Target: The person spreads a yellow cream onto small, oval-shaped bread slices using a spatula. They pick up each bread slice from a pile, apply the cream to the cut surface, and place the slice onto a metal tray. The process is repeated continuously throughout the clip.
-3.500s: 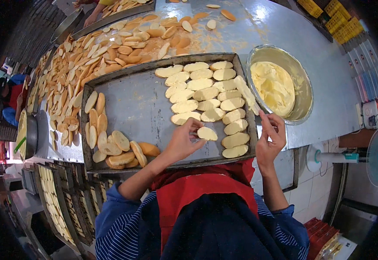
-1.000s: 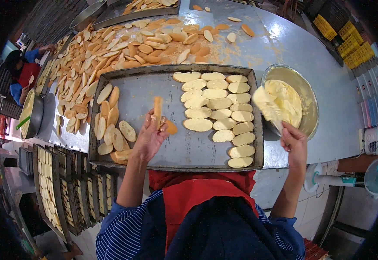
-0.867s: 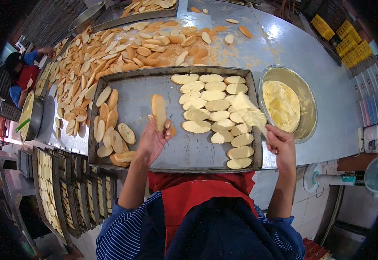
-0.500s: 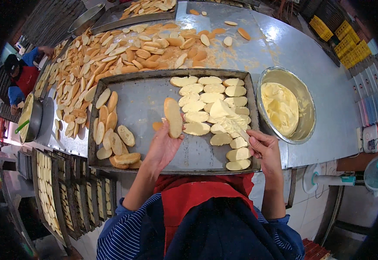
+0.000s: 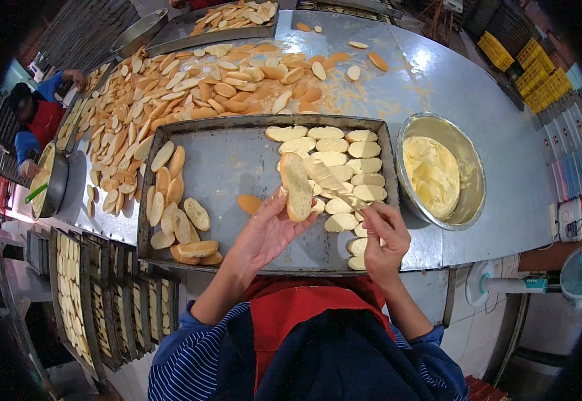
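Observation:
Above the middle of a dark metal tray [image 5: 237, 122], my left hand [image 5: 262, 235] holds up an oval bread slice [image 5: 297, 190], its pale cut face showing. My right hand [image 5: 384, 239] grips a flat spatula [image 5: 331, 182] smeared with pale yellow cream; the blade's tip is at the slice's right edge, and whether it touches cannot be told. Cream-coated slices [image 5: 364, 148] lie in rows on the tray's right side, partly hidden by hand and spatula. Plain bread slices [image 5: 176, 226] are piled along its left side, and a single browned slice [image 5: 249, 203] lies beside my left hand.
A metal bowl of yellow cream [image 5: 431, 177] stands right of the tray. Behind lies a wide heap of bread slices [image 5: 190, 87], with crumbs around it. At far left a co-worker [image 5: 44, 117] stands near another bowl [image 5: 54, 184]. Racked trays [image 5: 97, 301] stand lower left.
My left hand has moved right with the bread slice. My right hand has come left and slightly down, bringing the spatula to the slice; less cream shows on the blade.

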The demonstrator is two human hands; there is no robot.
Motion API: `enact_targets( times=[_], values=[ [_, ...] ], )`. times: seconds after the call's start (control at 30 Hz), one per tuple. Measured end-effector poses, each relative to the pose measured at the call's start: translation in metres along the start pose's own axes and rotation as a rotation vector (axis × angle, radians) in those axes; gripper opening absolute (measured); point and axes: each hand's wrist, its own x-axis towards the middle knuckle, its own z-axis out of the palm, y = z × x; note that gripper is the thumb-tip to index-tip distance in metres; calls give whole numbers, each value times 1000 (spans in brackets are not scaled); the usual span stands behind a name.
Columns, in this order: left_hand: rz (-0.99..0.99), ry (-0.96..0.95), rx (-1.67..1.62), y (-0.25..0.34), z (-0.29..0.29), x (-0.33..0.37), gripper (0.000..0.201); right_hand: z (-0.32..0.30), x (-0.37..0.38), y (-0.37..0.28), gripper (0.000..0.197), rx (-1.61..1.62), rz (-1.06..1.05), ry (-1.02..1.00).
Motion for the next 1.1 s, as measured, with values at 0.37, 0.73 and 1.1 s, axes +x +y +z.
enact_targets(
  times=[0.37,0.73,1.1],
  values=[
    [86,-64,67,-2,-8,4,41,18,1,11,57,-235,-357,-36],
    [183,45,53,12,-23,8,38,-39,23,-6,51,-515,-632,-195],
    [156,117,28,12,-20,10,40,-37,9,-3,46,-536,-672,-141]
  ],
)
